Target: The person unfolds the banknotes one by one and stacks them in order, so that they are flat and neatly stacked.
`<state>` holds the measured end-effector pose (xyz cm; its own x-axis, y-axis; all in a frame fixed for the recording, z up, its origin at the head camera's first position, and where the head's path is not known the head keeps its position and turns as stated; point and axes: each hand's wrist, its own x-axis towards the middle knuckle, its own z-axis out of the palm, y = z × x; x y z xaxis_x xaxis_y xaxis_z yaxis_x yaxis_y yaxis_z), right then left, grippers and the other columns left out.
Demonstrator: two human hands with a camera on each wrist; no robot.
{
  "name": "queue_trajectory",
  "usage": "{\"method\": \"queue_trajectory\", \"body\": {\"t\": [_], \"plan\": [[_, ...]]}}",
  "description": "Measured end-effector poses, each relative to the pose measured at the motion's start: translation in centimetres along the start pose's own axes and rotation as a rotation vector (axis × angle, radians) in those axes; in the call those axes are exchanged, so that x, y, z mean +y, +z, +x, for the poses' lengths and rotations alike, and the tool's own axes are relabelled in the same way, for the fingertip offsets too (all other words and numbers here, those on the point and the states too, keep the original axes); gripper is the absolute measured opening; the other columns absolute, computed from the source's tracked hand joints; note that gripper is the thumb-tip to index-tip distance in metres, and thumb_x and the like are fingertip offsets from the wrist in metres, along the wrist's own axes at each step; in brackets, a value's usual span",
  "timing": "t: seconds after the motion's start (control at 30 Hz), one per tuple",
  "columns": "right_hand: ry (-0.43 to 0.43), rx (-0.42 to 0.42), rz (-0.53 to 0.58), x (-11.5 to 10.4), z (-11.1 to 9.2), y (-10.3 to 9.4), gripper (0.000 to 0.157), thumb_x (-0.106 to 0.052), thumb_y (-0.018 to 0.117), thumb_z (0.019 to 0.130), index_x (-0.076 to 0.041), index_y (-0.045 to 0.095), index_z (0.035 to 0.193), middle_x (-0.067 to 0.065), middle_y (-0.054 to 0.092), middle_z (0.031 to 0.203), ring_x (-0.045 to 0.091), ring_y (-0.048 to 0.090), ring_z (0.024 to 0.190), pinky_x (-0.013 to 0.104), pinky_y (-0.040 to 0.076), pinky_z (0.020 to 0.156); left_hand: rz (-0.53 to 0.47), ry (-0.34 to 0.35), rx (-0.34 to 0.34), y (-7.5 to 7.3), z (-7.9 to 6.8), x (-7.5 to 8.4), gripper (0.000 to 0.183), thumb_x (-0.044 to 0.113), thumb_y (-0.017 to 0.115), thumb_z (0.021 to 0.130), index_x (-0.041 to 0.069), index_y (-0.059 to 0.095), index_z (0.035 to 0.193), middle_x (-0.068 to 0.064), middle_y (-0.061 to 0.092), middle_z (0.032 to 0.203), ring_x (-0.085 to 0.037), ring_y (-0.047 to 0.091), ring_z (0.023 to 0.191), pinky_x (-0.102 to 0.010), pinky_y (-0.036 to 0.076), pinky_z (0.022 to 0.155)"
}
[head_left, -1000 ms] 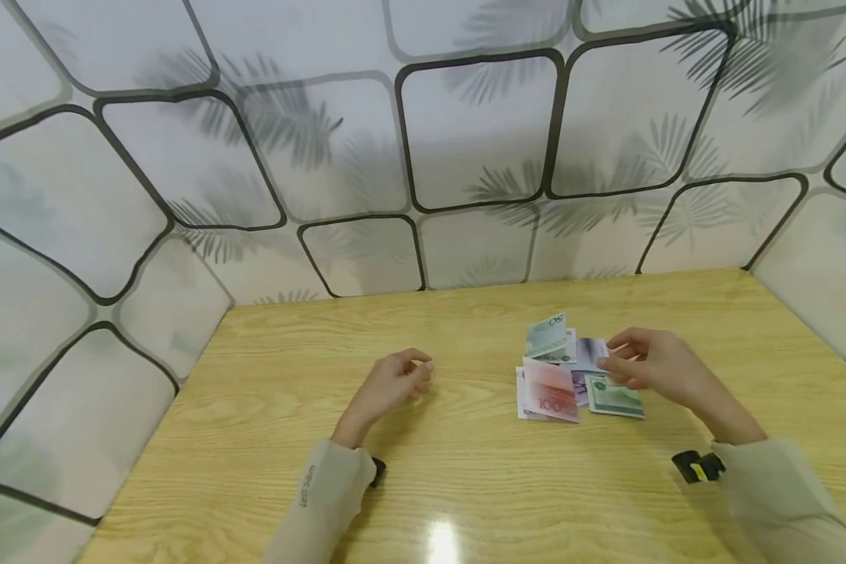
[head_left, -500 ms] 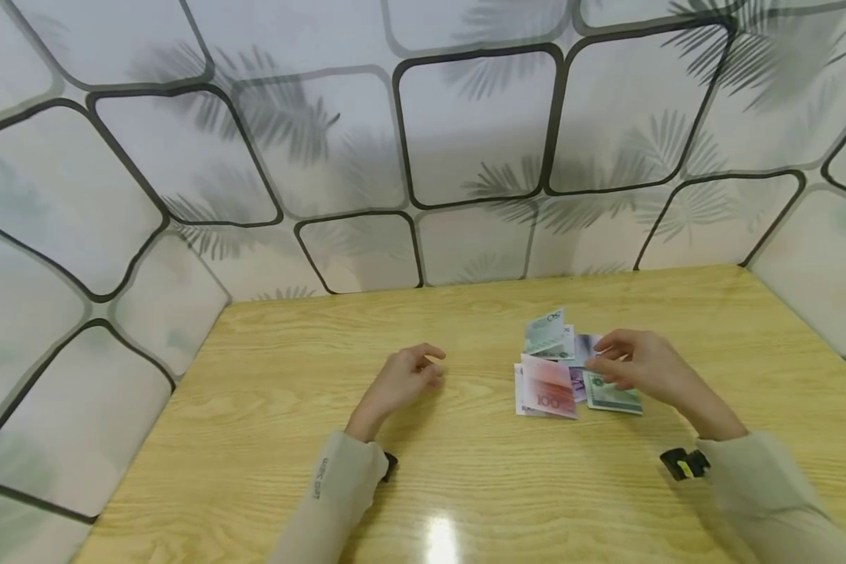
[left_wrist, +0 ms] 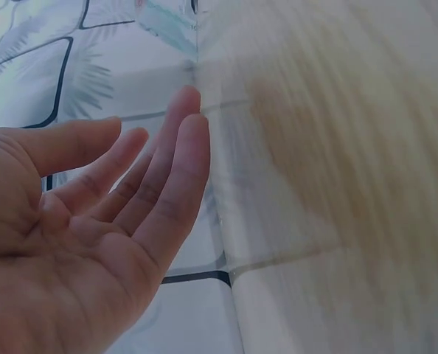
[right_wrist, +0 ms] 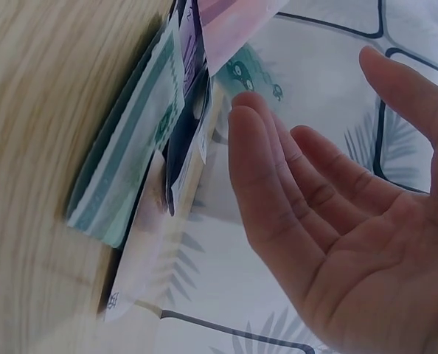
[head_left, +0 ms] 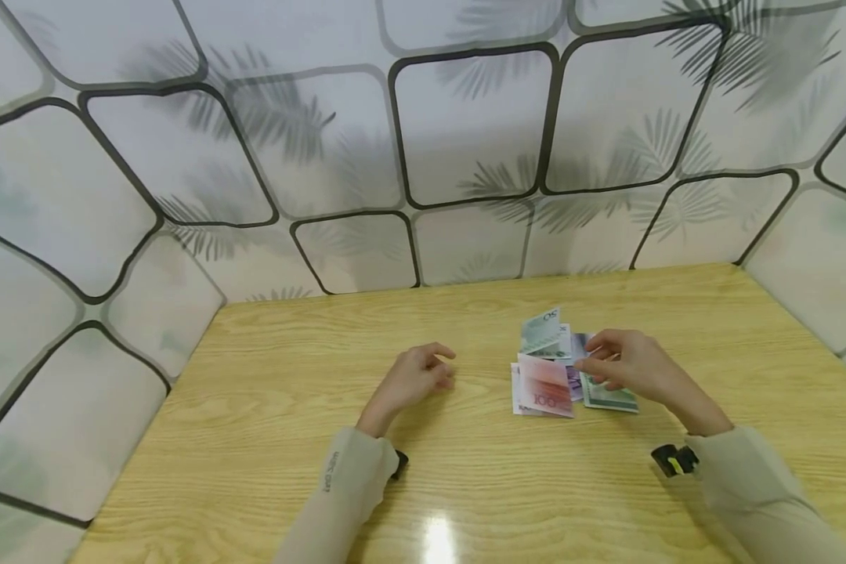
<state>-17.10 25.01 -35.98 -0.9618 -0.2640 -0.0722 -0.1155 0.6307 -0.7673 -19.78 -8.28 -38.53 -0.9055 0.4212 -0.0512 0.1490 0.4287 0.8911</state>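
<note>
A loose pile of banknotes lies on the table right of centre in the head view. On its near side is a red 100 banknote; a green 50 banknote tilts up at the back. A green banknote and a purple banknote fill the right side. My right hand hovers over that side, fingers relaxed and thumb apart, holding nothing. The right wrist view shows its palm and the folded green banknote beside the fingertips. My left hand, loosely bent and without anything in it, hangs over the wood left of the pile.
The wooden table meets a patterned wall covering at its back edge and along both sides. Dark wrist straps sit at the cuffs of the light sleeves. A bright reflection lies near the front.
My left hand has moved right, toward the pile. My right hand has drifted slightly left over the notes. The banknotes keep their arrangement; the whole view has shifted a little.
</note>
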Motion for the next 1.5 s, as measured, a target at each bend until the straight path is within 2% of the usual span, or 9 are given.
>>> {"method": "queue_trajectory", "body": {"t": [0.3,0.6,0.93,1.17,1.33,1.5], "plan": [[0.018,-0.015,-0.028,-0.1,0.1,0.1,0.048,-0.021,0.070,0.098,0.018,0.055,0.122,0.025,0.068,0.104,0.026,0.070,0.077,0.037,0.062,0.063,-0.015,0.002,-0.001,1.1,0.8,1.3,0.027,0.002,0.053,0.104,-0.009,0.060,0.128,-0.023,0.070,0.106,-0.032,0.072,0.088,-0.038,0.061,0.077],[0.014,-0.020,-0.007,-0.1,0.3,0.3,0.048,-0.019,0.071,0.097,0.019,0.054,0.122,0.026,0.067,0.104,0.025,0.069,0.077,0.035,0.062,0.063,-0.056,-0.029,-0.022,1.7,1.3,1.3,0.027,0.000,0.055,0.103,-0.011,0.060,0.127,-0.022,0.071,0.095,-0.031,0.072,0.085,-0.035,0.062,0.076],[0.016,-0.020,0.004,-0.2,0.5,0.6,0.046,-0.017,0.070,0.097,0.019,0.054,0.121,0.026,0.068,0.103,0.026,0.070,0.077,0.037,0.062,0.064,-0.097,-0.067,-0.022,2.3,2.1,1.6,0.025,-0.001,0.054,0.102,-0.010,0.061,0.125,-0.021,0.071,0.097,-0.031,0.073,0.086,-0.033,0.062,0.076],[0.028,-0.031,-0.008,-0.5,0.8,0.9,0.044,-0.018,0.070,0.097,0.018,0.056,0.120,0.023,0.068,0.102,0.025,0.070,0.077,0.036,0.062,0.063,-0.135,-0.100,-0.059,3.2,2.5,1.4,0.025,0.001,0.054,0.103,-0.009,0.061,0.125,-0.019,0.069,0.096,-0.029,0.072,0.085,-0.033,0.061,0.077],[0.032,-0.035,-0.014,-0.7,1.0,1.0,0.044,-0.017,0.071,0.096,0.017,0.056,0.120,0.023,0.067,0.102,0.026,0.070,0.079,0.037,0.062,0.062,-0.156,-0.130,-0.067,3.5,2.8,1.4,0.026,0.003,0.055,0.104,-0.006,0.061,0.127,-0.018,0.067,0.101,-0.028,0.071,0.088,-0.034,0.061,0.079],[0.042,-0.061,0.009,-1.0,1.3,1.2,0.044,-0.015,0.071,0.096,0.017,0.055,0.120,0.026,0.066,0.105,0.027,0.070,0.080,0.038,0.062,0.062,-0.186,-0.153,-0.070,3.5,3.0,1.7,0.027,0.002,0.055,0.104,-0.007,0.059,0.129,-0.021,0.064,0.108,-0.032,0.071,0.095,-0.035,0.061,0.082]]}}
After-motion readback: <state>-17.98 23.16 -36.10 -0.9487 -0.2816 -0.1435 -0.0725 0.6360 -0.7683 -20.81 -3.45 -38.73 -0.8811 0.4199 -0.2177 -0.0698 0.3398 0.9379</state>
